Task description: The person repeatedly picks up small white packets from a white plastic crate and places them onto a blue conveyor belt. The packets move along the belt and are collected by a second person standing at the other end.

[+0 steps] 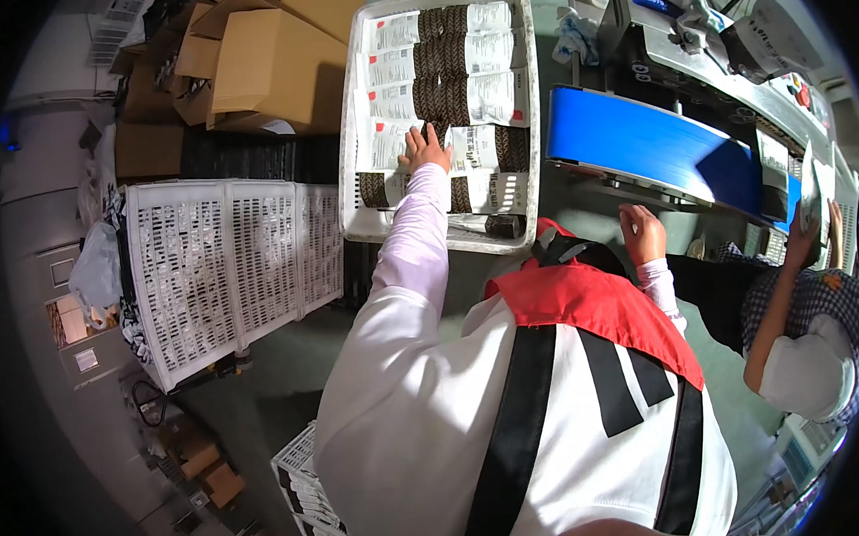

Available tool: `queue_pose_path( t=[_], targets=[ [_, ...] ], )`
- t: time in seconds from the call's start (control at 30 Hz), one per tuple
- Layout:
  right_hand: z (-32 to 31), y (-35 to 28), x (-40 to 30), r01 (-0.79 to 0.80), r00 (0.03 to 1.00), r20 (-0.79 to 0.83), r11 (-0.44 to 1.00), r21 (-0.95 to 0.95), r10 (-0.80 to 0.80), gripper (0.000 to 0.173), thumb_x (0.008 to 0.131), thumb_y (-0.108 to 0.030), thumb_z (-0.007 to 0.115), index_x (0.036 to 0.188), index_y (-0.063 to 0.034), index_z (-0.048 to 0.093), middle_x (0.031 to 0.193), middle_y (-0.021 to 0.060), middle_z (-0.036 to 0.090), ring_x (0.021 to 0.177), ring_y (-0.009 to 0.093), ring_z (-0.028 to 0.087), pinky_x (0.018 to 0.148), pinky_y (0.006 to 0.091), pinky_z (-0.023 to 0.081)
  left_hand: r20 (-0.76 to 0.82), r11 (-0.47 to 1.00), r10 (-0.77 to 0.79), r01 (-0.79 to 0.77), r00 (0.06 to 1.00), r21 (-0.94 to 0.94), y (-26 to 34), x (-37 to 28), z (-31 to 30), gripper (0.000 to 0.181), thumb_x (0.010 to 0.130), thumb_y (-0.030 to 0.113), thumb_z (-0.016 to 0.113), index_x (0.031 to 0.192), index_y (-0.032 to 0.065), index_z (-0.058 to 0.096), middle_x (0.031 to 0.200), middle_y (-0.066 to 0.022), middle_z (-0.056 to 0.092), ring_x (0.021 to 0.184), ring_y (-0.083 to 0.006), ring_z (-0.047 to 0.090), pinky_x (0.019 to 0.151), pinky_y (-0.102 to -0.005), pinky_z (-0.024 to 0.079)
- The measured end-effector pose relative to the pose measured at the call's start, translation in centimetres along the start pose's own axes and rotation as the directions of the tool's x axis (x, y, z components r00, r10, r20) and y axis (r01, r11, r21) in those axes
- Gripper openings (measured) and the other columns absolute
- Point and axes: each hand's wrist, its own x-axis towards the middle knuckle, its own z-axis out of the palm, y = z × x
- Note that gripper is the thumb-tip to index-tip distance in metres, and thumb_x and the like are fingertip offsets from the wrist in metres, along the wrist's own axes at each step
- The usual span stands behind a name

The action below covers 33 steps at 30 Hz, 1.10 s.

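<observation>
Before me is a white plastic crate [529, 120] holding rows of white-and-brown printed pouches [492, 96]. My left hand [426, 149] reaches into it, fingers spread on the pouches in one of the nearer rows. Under its fingertips lies a white pouch with a red mark [386, 142]; beside the hand is a pouch with large dark printing [473, 150]. One more pouch [503, 227] lies at the crate's near edge. Out to the right, my right hand [644, 235] hangs near the conveyor with its fingers loosely curled and nothing visible in it.
A blue conveyor belt [618, 134] runs to the right beside a metal machine [678, 38]. There a co-worker in a white cap [811, 370] holds a pouch [813, 186]. Stacked white crates [200, 278] and cardboard boxes [277, 66] stand left; another filled crate [301, 453] is behind me.
</observation>
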Motion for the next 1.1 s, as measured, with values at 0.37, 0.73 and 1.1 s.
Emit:
queue_pose_path(
  t=[0.37, 0.73, 1.1],
  targets=[
    [-3.3, 6.6, -4.1, -0.212, 0.938, -0.222, 0.947, 0.24, 0.266, 0.017, 0.082, -0.001, 0.058, 0.097, -0.002, 0.064, 0.088, 0.0159, 0.065, 0.079, 0.03, 0.065, 0.068, 0.0344, 0.05, -0.371, 0.854, 0.113, -0.282, 0.922, -0.438, 8.0, -5.5, -0.1, 0.053, 0.073, 0.026, 0.072, 0.115, -0.0011, 0.056, 0.117, -0.0236, 0.056, 0.109, -0.0378, 0.053, 0.095, -0.0405, 0.043],
    [-5.3, 12.5, -5.8, -0.285, 0.846, -0.433, 0.95, 0.13, 0.313, 0.015, 0.083, -0.014, 0.059, 0.094, -0.0064, 0.067, 0.095, 0.0146, 0.066, 0.088, 0.034, 0.062, 0.078, 0.0399, 0.049, -0.516, 0.598, 0.481, -0.695, 0.709, -0.398, 17.1, -9.9, -1.1, 0.027, 0.076, 0.015, 0.069, 0.096, -0.0008, 0.063, 0.097, -0.0183, 0.063, 0.091, -0.0345, 0.061, 0.083, -0.0393, 0.048],
    [-8.1, 13.4, -4.4, -0.234, 0.738, -0.571, 0.93, 0.285, 0.36, 0.027, 0.079, -0.003, 0.059, 0.105, -0.0066, 0.063, 0.1, 0.011, 0.064, 0.092, 0.029, 0.061, 0.082, 0.037, 0.048, -0.448, 0.54, 0.602, -0.75, 0.661, -0.381, 22.4, -15.6, -0.1, 0.022, 0.081, 0.012, 0.067, 0.097, -0.0014, 0.063, 0.096, -0.0157, 0.063, 0.087, -0.0273, 0.065, 0.07, -0.0332, 0.057]
  ],
)
